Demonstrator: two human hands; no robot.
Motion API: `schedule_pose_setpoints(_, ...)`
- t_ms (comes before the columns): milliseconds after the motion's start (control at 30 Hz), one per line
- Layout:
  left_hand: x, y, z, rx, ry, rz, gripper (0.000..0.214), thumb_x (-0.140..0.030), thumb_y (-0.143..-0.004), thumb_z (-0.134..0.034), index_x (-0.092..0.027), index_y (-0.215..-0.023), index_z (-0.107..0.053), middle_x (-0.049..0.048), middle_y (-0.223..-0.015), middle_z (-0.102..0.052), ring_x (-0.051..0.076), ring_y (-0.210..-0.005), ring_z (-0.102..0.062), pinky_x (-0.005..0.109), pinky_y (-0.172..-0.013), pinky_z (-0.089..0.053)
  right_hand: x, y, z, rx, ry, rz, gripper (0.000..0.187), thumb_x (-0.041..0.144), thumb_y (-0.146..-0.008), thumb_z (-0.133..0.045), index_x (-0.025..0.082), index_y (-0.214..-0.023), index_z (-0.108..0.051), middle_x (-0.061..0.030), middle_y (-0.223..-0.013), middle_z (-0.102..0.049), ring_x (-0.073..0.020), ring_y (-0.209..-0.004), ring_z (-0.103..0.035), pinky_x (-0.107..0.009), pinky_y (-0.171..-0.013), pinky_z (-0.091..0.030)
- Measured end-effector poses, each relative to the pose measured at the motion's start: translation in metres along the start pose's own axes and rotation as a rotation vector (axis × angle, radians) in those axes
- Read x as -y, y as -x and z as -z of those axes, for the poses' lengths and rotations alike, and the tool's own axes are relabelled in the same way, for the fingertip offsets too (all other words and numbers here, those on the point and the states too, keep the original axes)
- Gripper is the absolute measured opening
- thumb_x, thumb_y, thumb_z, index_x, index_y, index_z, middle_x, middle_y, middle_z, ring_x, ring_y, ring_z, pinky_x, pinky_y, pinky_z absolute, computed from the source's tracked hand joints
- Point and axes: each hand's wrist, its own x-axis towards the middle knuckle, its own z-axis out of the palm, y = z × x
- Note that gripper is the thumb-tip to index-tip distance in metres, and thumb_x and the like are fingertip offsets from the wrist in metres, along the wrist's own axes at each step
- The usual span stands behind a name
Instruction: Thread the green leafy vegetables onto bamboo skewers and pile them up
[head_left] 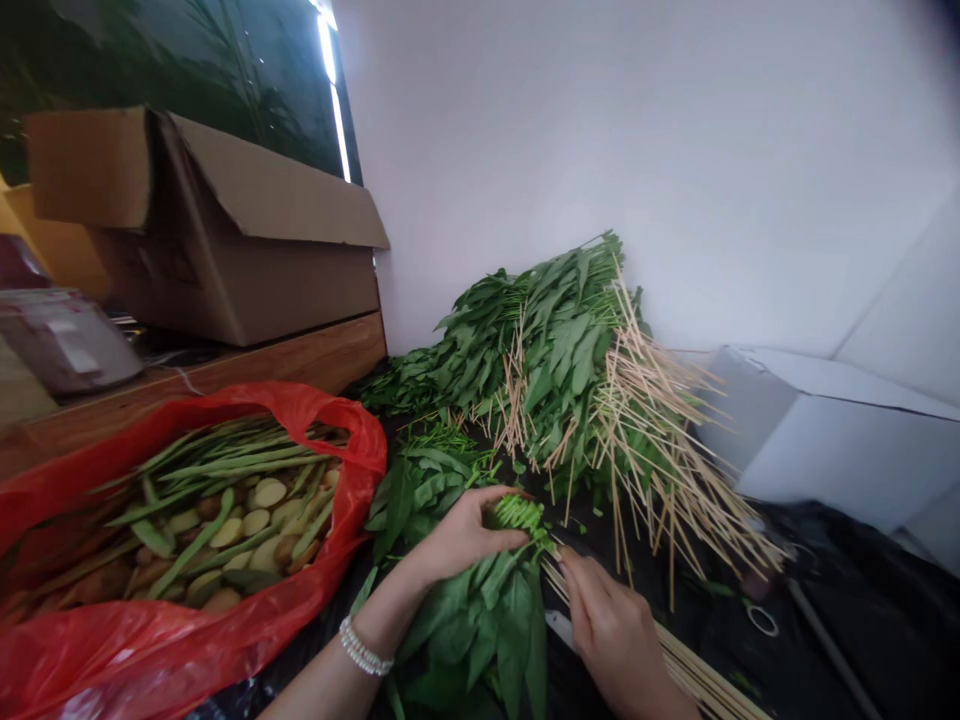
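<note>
My left hand [457, 540], a bead bracelet on its wrist, is closed around a bunch of green leafy stems [487, 610], pinching it just below the cut ends. My right hand [615, 630] is closed on thin bamboo skewers [697, 680], its fingertips meeting the bunch at the stem ends. The skewers run from under that hand toward the lower right. Behind the hands lies a big heap of leafy greens threaded on skewers [577, 380], sticks fanning out to the right.
A red plastic bag [187, 620] at left holds long green stalks and pale vegetable slices. A cardboard box [225, 240] sits on a wooden ledge [300, 362]. A white box [825, 430] stands at right. Black sheeting [862, 620] covers the surface; scissors [757, 612] lie on it.
</note>
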Motion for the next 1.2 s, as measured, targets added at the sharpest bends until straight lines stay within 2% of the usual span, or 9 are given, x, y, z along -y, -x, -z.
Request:
schedule_pose_setpoints(100,0.002,-0.003,0.009,-0.070,-0.007,-0.033,0.030,-0.029,-0.072,-0.075,-0.013,-0.097,-0.069,0.0054,-0.091,-0.071,0.018,-0.084,-0.063,0.030,-0.083,-0.047,-0.004,0.000,0.002,0.064,0.037,-0.037,0.030,0.014,-0.095,-0.031,0.013,-0.110,-0.057,-0.0078,-0.080,-0.069,-0.0163,-0.071,-0.069,-0.024,-0.065,-0.053)
schedule_pose_setpoints(267,0.002,-0.007,0.024,-0.254,0.032,-0.031,0.038,-0.029,-0.071,-0.076,-0.014,-0.104,-0.066,0.0064,-0.099,-0.072,0.019,-0.088,-0.064,0.029,-0.084,-0.047,-0.012,-0.009,0.020,0.149,0.079,-0.066,0.032,0.017,-0.097,-0.029,0.012,-0.113,-0.057,-0.0077,-0.083,-0.067,-0.0165,-0.076,-0.068,-0.024,-0.068,-0.053)
schedule_pose_setpoints(433,-0.006,-0.006,0.025,-0.293,0.106,0.013,0.046,-0.031,-0.067,-0.079,-0.013,-0.107,-0.065,0.0078,-0.098,-0.072,0.020,-0.085,-0.065,0.029,-0.081,-0.049,-0.015,-0.020,0.035,0.125,0.070,-0.039,0.030,0.018,-0.096,-0.032,0.015,-0.110,-0.059,-0.0067,-0.084,-0.068,-0.0147,-0.072,-0.068,-0.022,-0.065,-0.051)
schedule_pose_setpoints(600,-0.003,-0.005,0.026,-0.266,0.156,-0.025,0.065,-0.029,-0.064,-0.081,-0.014,-0.122,-0.057,0.0092,-0.107,-0.070,0.022,-0.096,-0.064,0.032,-0.089,-0.047,-0.017,-0.027,0.034,0.088,-0.028,-0.095,0.028,0.022,-0.096,-0.035,0.019,-0.101,-0.062,-0.0052,-0.084,-0.070,-0.0148,-0.071,-0.069,-0.021,-0.061,-0.052)
schedule_pose_setpoints(733,0.004,-0.004,0.028,-0.282,0.043,-0.021,0.078,-0.027,-0.058,-0.085,-0.017,-0.128,-0.052,0.0105,-0.125,-0.062,0.027,-0.116,-0.055,0.036,-0.104,-0.038,-0.022,-0.025,0.031,-0.088,-0.152,-0.291,0.027,0.032,-0.095,-0.042,0.020,-0.097,-0.065,-0.0044,-0.080,-0.071,-0.0155,-0.066,-0.069,-0.021,-0.059,-0.054)
schedule_pose_setpoints(833,0.008,-0.004,0.029,-0.260,0.003,-0.022,0.082,-0.027,-0.058,-0.085,-0.018,-0.131,-0.049,0.0109,-0.133,-0.056,0.028,-0.122,-0.050,0.037,-0.107,-0.034,-0.026,-0.021,0.031,-0.154,-0.222,-0.414,0.028,0.038,-0.092,-0.047,0.019,-0.096,-0.068,-0.0041,-0.075,-0.071,-0.0155,-0.061,-0.068,-0.021,-0.056,-0.053)
schedule_pose_setpoints(933,0.009,-0.004,0.028,-0.181,0.063,-0.026,0.086,-0.027,-0.061,-0.083,-0.020,-0.137,-0.041,0.0105,-0.130,-0.058,0.027,-0.118,-0.053,0.038,-0.104,-0.038,-0.030,-0.021,0.032,-0.213,-0.337,-0.570,0.033,0.043,-0.090,-0.049,0.017,-0.098,-0.067,-0.0042,-0.071,-0.069,-0.0136,-0.053,-0.062,-0.021,-0.052,-0.051)
schedule_pose_setpoints(1033,0.014,-0.005,0.028,-0.129,0.002,-0.033,0.078,-0.027,-0.061,-0.082,-0.018,-0.131,-0.049,0.0094,-0.117,-0.064,0.026,-0.111,-0.056,0.036,-0.100,-0.040,-0.034,-0.025,0.035,-0.299,-0.482,-0.811,0.039,0.049,-0.087,-0.053,0.015,-0.101,-0.065,-0.0041,-0.072,-0.067,-0.0146,-0.060,-0.061,-0.024,-0.058,-0.052)
schedule_pose_setpoints(1200,0.024,-0.007,0.027,-0.055,-0.084,0.051,0.062,-0.031,-0.066,-0.078,-0.018,-0.123,-0.058,0.0034,-0.093,-0.068,0.019,-0.080,-0.060,0.030,-0.074,-0.047,-0.043,-0.030,0.034,-0.388,-0.741,-1.015,0.044,0.052,-0.078,-0.064,0.015,-0.101,-0.066,-0.0043,-0.077,-0.069,-0.0183,-0.073,-0.064,-0.030,-0.070,-0.054)
